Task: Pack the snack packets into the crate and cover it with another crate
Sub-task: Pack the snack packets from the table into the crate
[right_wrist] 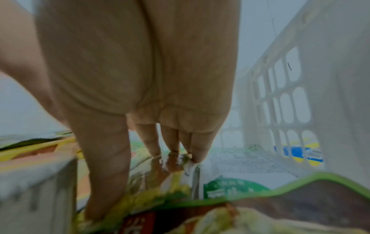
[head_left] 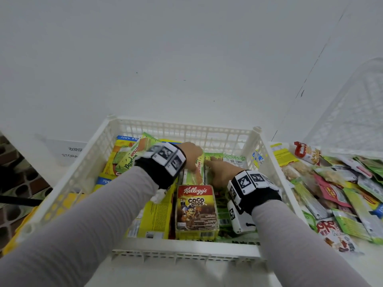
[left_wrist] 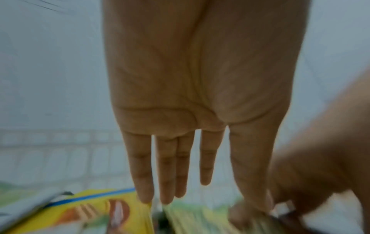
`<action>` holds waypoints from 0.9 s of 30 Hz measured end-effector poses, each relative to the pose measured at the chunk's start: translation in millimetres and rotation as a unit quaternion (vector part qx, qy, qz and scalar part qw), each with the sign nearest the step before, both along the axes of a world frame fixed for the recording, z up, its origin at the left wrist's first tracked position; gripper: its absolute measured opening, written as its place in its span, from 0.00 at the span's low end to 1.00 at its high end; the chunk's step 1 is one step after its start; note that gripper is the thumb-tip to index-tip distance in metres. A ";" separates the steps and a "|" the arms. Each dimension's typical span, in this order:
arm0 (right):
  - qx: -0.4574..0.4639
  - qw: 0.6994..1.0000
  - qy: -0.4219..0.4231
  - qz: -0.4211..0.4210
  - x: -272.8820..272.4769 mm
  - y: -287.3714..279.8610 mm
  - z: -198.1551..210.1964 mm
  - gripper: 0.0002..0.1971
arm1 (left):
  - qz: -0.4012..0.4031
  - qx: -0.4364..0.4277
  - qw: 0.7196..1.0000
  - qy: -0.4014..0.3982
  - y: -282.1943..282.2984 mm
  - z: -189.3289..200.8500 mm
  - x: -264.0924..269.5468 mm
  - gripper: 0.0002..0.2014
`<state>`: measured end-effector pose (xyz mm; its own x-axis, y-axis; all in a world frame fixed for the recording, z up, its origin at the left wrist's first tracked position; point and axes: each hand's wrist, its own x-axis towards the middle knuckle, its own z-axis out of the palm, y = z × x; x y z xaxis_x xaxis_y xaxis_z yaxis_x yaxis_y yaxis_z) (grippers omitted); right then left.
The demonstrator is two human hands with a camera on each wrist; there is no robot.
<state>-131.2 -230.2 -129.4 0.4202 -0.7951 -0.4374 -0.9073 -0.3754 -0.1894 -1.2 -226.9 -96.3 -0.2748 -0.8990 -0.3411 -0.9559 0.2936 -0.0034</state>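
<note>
- Both arms wear long, close-fitting sleeves (head_left: 99, 208) of pale grey cloth, reaching to the wrists.
- The left hand (head_left: 189, 151) has a black wrist strap (head_left: 160, 172) carrying white blocks printed with black square codes.
- The right hand (head_left: 222, 175) has a matching black band (head_left: 262, 198); 1 white coded block hangs at its 7 o'clock side.

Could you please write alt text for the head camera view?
Both hands, left hand and right hand, reach into a white crate packed with snack packets, behind a Coco Pops pack; loose packets lie right.
</note>
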 end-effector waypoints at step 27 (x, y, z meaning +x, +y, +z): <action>-0.137 0.985 -0.013 0.104 130.7 8.9 27.4 0.11 | 0.380 -0.239 0.839 0.307 34.0 2.9 140.5 0.10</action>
